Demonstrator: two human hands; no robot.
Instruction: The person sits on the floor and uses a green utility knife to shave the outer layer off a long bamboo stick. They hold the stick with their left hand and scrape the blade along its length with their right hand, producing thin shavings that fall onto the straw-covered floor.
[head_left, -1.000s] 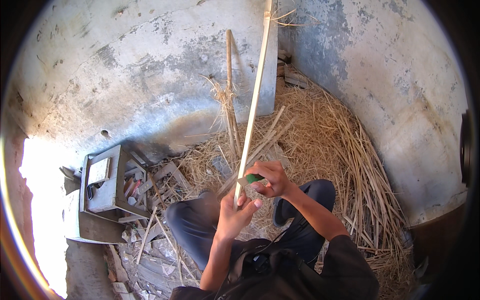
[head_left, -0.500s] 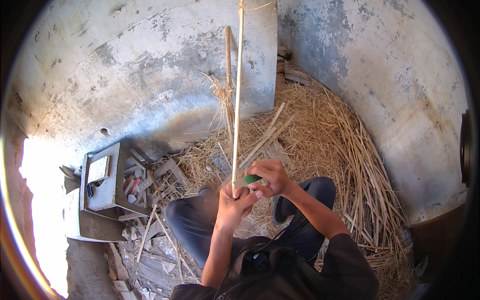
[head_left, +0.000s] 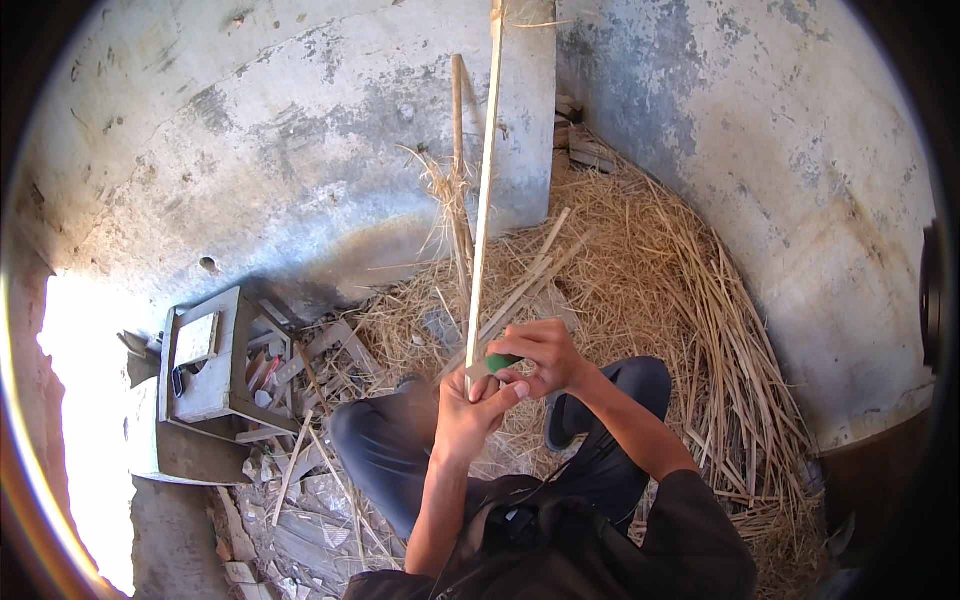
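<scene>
Gripping pale strip [head_left: 484, 200] low in curled left hand [head_left: 461, 424], green-handled blade [head_left: 502, 363] in bent-fingered right hand [head_left: 543, 357]; straw [head_left: 640, 240], peeling wall [head_left: 340, 110] beyond hands.

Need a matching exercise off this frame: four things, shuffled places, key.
1. long pale bamboo-like strip
2. green-handled flat grey blade
3. grey wooden box-like furniture with legs
4. dry tan shavings

A. piled by the right wall
B. in the left hand
C. toward the picture's left
D. in the right hand

Pairs: 1-B, 2-D, 3-C, 4-A
</scene>
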